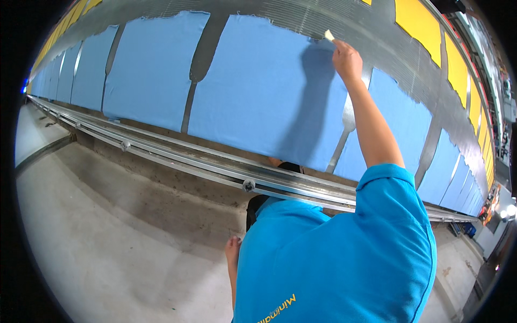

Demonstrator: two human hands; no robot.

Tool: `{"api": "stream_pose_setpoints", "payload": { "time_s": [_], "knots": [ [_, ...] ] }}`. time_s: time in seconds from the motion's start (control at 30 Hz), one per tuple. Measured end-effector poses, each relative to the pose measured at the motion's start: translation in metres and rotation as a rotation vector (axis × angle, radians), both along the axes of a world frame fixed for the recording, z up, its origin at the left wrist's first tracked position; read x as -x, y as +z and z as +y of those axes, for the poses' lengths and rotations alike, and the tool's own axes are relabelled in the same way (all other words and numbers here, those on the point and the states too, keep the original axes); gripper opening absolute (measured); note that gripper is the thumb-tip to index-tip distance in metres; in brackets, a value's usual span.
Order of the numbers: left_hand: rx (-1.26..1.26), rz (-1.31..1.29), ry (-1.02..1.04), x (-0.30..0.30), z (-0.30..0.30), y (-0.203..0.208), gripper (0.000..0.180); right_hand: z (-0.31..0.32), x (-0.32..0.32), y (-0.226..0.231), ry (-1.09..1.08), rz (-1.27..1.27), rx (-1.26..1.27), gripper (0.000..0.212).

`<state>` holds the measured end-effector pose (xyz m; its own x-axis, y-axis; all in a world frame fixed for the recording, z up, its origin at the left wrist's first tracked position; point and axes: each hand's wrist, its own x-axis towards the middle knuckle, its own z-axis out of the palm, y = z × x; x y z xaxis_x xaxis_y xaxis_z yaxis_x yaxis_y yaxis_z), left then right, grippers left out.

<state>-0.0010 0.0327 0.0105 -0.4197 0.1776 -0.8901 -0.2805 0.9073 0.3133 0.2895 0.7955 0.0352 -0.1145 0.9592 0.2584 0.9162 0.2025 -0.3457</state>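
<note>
My right hand [348, 60] reaches out over the far edge of a light blue fabric panel [258, 86]. Its fingers close on a small pale piece with a flared end, like a small brush [329, 36]. That tip is at the panel's far right corner; whether it touches the cloth I cannot tell. My left hand [232, 248] hangs low beside my body, well away from the table, with its fingers curled. What it holds, if anything, is hidden. Another blue fabric panel [156, 70] lies flat to the left, and one more blue panel [390, 124] to the right.
The long dark grey table [207, 51] carries rows of blue panels along the near side and yellow fabric panels [420, 27] along the far side. A metal rail [177, 161] with round knobs runs along the near edge, against my body. Concrete floor [118, 231] lies below.
</note>
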Motion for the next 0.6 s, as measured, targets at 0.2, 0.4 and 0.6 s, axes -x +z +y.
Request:
{"api": "stream_pose_setpoints", "payload": {
  "time_s": [0.2, 0.4, 0.6],
  "knots": [
    [-0.206, 0.093, 0.188, 0.031, 0.125, 0.034, 0.049, 0.015, -0.002, 0.006, 0.044, -0.061, 0.088, 0.030],
    [-0.225, 0.050, 0.205, 0.026, 0.124, 0.032, 0.051, 0.022, -0.007, 0.058, -0.161, 0.245, -0.077, 0.026],
    [0.111, -0.051, -0.095, 0.011, 0.057, 0.027, 0.051, -0.004, 0.089, 0.020, 0.456, 0.221, 0.068, 0.030]
  ]
}}
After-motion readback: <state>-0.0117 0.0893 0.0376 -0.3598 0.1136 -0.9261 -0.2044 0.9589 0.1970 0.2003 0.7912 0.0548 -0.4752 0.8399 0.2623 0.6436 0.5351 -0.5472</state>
